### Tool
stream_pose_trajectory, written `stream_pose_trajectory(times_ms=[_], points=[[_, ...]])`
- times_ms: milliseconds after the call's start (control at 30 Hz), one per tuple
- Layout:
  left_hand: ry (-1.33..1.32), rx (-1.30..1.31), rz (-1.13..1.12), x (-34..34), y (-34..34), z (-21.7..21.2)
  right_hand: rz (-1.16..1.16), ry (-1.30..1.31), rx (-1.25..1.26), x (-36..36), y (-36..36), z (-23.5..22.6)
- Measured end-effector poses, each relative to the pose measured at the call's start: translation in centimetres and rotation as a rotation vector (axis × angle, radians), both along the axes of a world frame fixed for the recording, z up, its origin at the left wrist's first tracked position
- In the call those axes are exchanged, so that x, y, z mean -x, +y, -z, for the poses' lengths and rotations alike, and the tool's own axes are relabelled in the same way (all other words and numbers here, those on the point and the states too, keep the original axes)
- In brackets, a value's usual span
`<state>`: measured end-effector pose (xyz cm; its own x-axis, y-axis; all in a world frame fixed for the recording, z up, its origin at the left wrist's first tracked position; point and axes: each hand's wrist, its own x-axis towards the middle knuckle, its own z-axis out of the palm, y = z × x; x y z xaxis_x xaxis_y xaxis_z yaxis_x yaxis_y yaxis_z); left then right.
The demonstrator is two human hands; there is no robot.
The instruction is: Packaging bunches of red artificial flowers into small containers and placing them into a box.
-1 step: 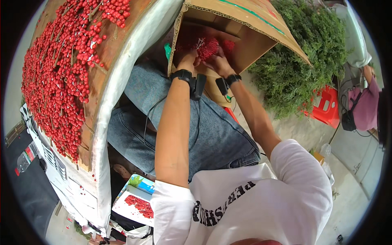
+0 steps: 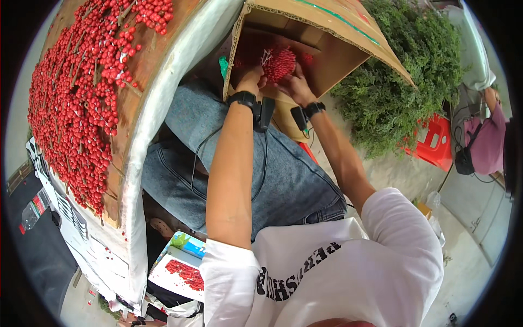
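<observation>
The box stands with its mouth toward the person, most likely so that both hands can reach inside at once. Within it sits the bunch, a rounded red cluster with pale strands at its left. The hands flank it, which probably keeps it steady between them and its front in sight.

The bunch lies just beyond the left hand, up and to the right of its curled fingers. Shadow hides their tips, so whether they close on the strands cannot be told. The right hand comes from the other side, its fingers part-open and spread along the bunch's lower right edge, thumb apart from forefinger; the bunch lies between them and the left hand, and they do not look closed around it.

On the left, berries cover much of the desk, perhaps laid there to be in easy reach. More red pieces lie on a tray below. Greenery is heaped right of the box, near a red stool.
</observation>
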<state>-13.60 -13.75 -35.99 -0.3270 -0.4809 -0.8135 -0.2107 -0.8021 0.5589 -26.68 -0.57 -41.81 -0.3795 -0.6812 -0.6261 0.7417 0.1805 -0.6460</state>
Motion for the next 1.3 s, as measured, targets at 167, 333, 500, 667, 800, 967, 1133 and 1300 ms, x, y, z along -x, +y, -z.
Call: stream_pose_trajectory(times_ms=[167, 333, 500, 667, 800, 967, 1133, 1300], points=[[-0.069, 0.036, 0.067, -0.2, 0.3, 0.5, 0.122, 0.393, -0.086, -2.9, 4.3, -5.1], [-0.238, -0.074, 0.123, 0.7, 0.4, 2.3, 0.121, 0.862, -0.063, -6.0, 3.3, -8.3], [-0.213, 0.161, 0.424, -0.6, -1.1, 7.9, -0.036, 1.335, -0.247, -6.3, 1.1, -10.5], [-0.228, 0.069, 0.355, -0.2, -0.4, 7.9, -0.037, 1.396, -0.367, -4.3, 0.1, -7.4], [-0.234, 0.002, 0.229, 0.2, 0.2, 2.9, -0.185, 1.367, -0.667, -1.2, -0.1, -2.3], [-0.241, 0.004, 0.180, 0.4, 0.2, 0.3, -0.212, 1.309, -0.759, 0.0, -2.3, 1.4], [-0.167, -0.080, 0.035, 0.7, 0.2, 1.1, -0.324, 1.496, -0.394, -0.8, -6.2, 3.1], [0.014, -0.150, -0.131, 0.0, 0.3, -0.3, -0.139, 0.290, -0.045, -0.5, -6.6, 7.2]])
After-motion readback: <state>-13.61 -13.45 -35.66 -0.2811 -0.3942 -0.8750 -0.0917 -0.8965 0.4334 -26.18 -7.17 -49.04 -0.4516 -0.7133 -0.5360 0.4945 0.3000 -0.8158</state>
